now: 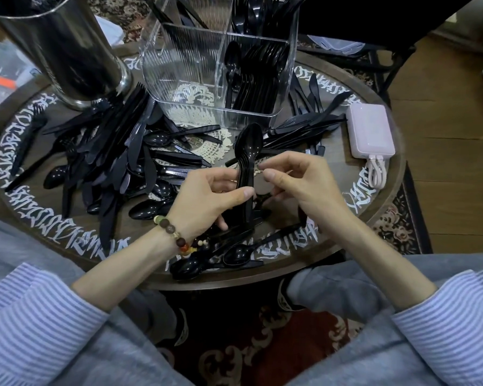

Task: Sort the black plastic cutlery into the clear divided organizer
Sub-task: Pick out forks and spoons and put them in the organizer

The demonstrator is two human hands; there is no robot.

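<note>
- Left hand [207, 199] fingers grip a nested spoon stack [247, 168] upright, squaring it for the organizer [218, 71]
- Right hand [299, 179] fingers loosely curled, holding nothing

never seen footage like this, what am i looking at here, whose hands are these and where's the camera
There is no machine here. A person wears a wide-angle camera on the head, which looks down at their own two hands, so this one picture is their own view.

The left hand, with a bead bracelet on its wrist, grips a stack of black spoons upright by the handles. The right hand hovers beside the stack with curled fingers; whether it touches the stack, I cannot tell.

Both hands work over a round table with white lettering round its rim. Loose black knives, forks and spoons lie scattered on it. At the back stands the clear divided organizer, one compartment already holding spoons. A metal container and a pink power bank also stand there.
</note>
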